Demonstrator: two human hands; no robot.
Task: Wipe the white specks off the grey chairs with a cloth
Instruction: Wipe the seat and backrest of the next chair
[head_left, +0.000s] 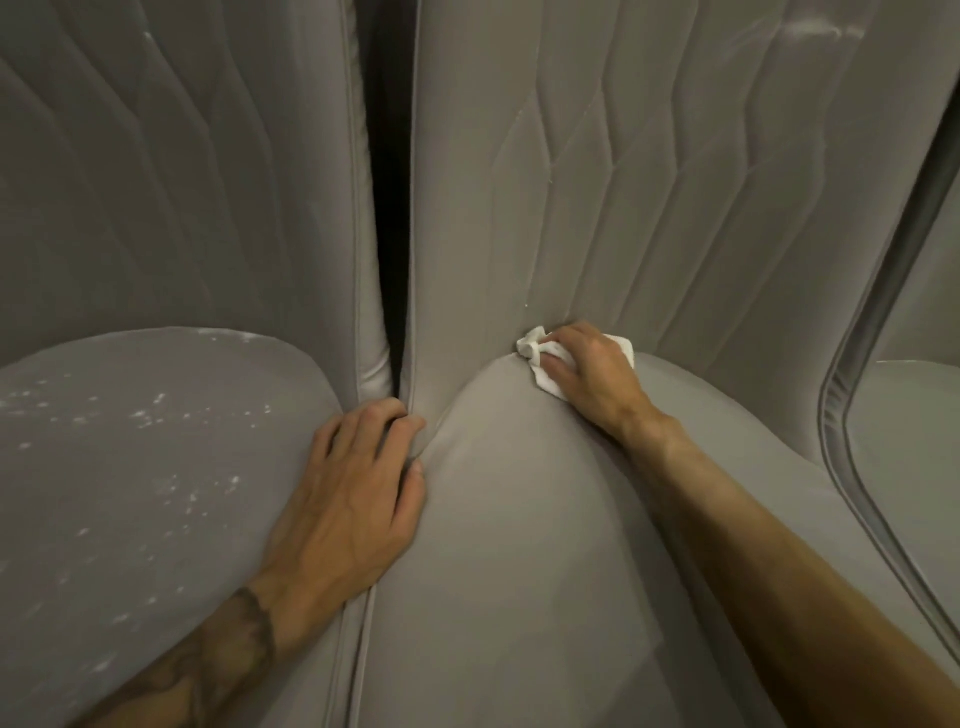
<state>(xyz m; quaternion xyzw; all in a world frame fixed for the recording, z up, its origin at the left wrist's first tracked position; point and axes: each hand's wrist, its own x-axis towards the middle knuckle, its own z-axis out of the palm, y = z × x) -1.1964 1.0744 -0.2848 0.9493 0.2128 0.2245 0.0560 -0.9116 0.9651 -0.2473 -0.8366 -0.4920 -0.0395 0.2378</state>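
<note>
Two grey padded chairs stand side by side. The left chair's seat (130, 467) is dotted with white specks (150, 413). The middle chair's seat (519, 545) looks plain grey. My right hand (587, 371) grips a white cloth (537, 358) and presses it into the crease where that seat meets its quilted backrest (597, 208). My left hand (348, 499) lies on the seam between the two seats, its fingers curled down into the gap and holding nothing.
A dark narrow gap (389, 234) runs between the two backrests. The left backrest (156, 182) is quilted too, with a few faint specks near its top. At the far right a third grey chair (904, 441) with a piped edge stands close by.
</note>
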